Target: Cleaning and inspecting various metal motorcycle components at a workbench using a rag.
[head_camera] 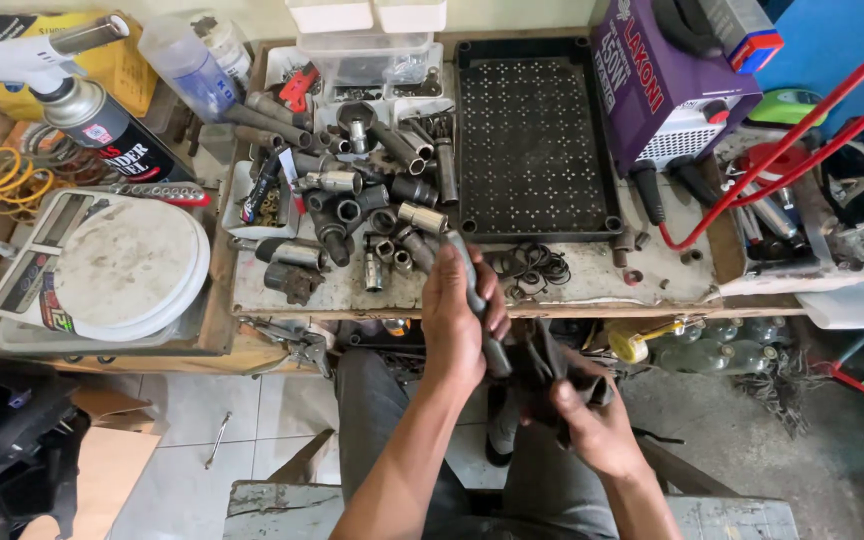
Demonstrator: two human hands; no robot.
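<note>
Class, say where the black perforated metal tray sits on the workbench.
In the head view, the black perforated metal tray lies at the bench's back centre, between the pile of steel sockets and the purple machine box.

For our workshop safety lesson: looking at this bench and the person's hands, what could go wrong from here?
1. The left hand grips a long metal tool that the right hand wipes with a dark rag; a slip could pinch fingers.
2. Sockets lie piled near the bench edge; a nudge might send some onto feet.
</note>
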